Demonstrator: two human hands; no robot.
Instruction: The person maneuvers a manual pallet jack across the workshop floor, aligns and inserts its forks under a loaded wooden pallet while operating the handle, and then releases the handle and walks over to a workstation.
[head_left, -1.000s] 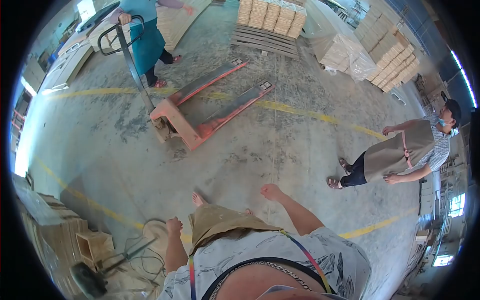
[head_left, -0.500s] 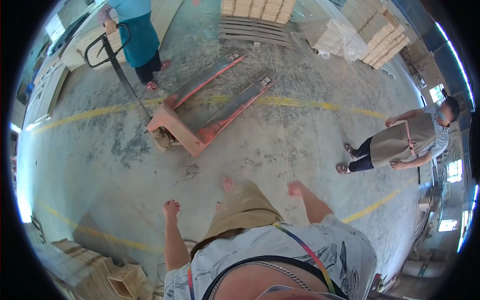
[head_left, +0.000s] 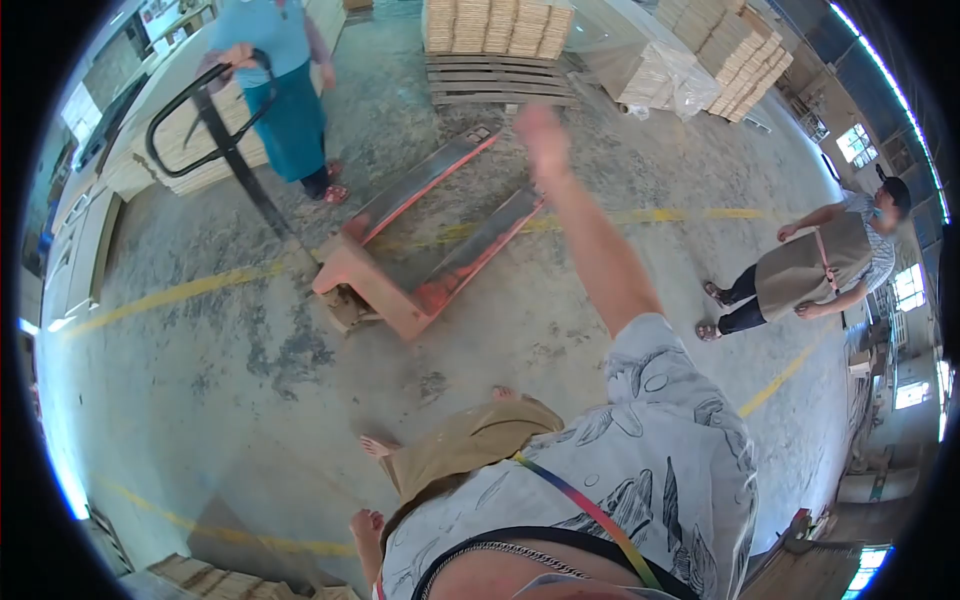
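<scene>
My right arm is stretched out ahead, and my right hand appears above the tip of one fork of an orange-red pallet jack. That hand is smeared by motion, so its fingers cannot be made out. Low by my side hangs my left hand, its fingers curled in with nothing visible in them. The pallet jack stands on the floor in front of me, apart from both hands. A person in a teal apron holds its black handle.
On the right stands a person in a brown apron. Stacked wood bundles rest on a wooden pallet at the back, beside a plastic-wrapped stack. Yellow lines cross the concrete floor. More wood lies at lower left.
My right hand has swung up and forward from near my waist. My left hand has dropped back toward my body. The pallet jack handle and its holder appear lower and nearer in view.
</scene>
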